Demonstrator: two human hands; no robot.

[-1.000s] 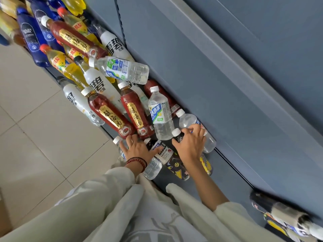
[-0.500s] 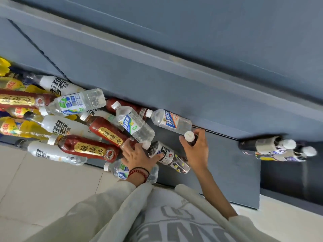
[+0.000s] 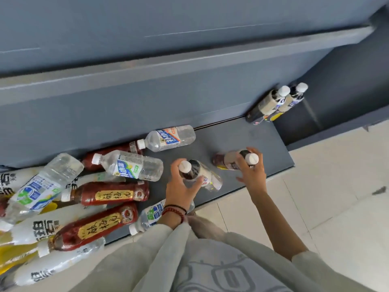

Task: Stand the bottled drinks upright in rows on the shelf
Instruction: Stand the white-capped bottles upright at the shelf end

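Observation:
My left hand [image 3: 181, 186] grips the neck of a dark white-capped bottle [image 3: 202, 173] on the grey bottom shelf [image 3: 242, 135]. To its right, my right hand [image 3: 251, 171] holds a second dark white-capped bottle [image 3: 228, 160] near its cap. Two like bottles [image 3: 275, 103] stand upright together at the shelf's back right corner. A heap of lying bottles fills the left: clear water bottles [image 3: 168, 138] [image 3: 130, 165], red tea bottles [image 3: 109, 193] [image 3: 94, 227] and white bottles [image 3: 42, 228].
The shelf above [image 3: 189, 57] overhangs the back. Pale floor tiles [image 3: 315, 197] lie to the right and in front. One water bottle [image 3: 147, 218] hangs over the shelf's front edge by my left wrist. Bare shelf surface lies between my right hand and the two upright bottles.
Both hands have lifted a dark bottle each out of the heap and carried it to the right. The view has swung right, showing the two upright bottles nearer.

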